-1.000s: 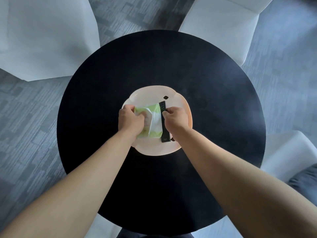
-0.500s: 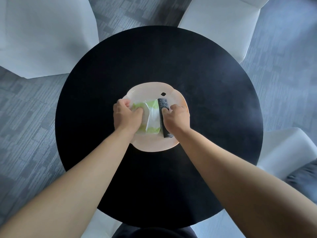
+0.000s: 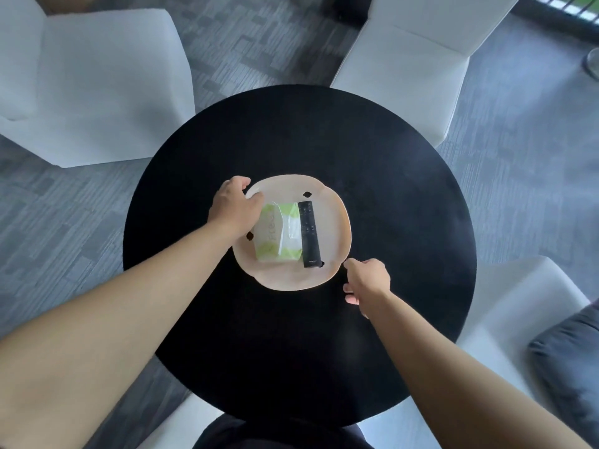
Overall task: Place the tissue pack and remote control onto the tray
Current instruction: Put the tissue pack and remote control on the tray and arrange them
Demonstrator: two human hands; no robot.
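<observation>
A pale beige tray [image 3: 335, 222] with a wavy rim sits in the middle of a round black table [image 3: 405, 222]. A green and white tissue pack [image 3: 278, 236] lies on the tray, and a black remote control [image 3: 309, 234] lies lengthwise against its right side. My left hand [image 3: 233, 205] hovers over the tray's upper left rim, beside the pack's corner, with its fingers loosely curled and nothing in them. My right hand [image 3: 368, 280] is over the table just off the tray's lower right rim, fingers apart and empty.
White chairs stand around the table: one at the far left [image 3: 97, 85], one at the far right [image 3: 408, 56], one at the near right [image 3: 518, 312]. A grey cushion [image 3: 567, 367] lies at the right edge. The floor is grey carpet.
Both hands have let go: the left came off the tissue pack toward the tray's upper left rim, the right left the remote and drew back off the tray's lower right. Pack and remote stay on the tray.
</observation>
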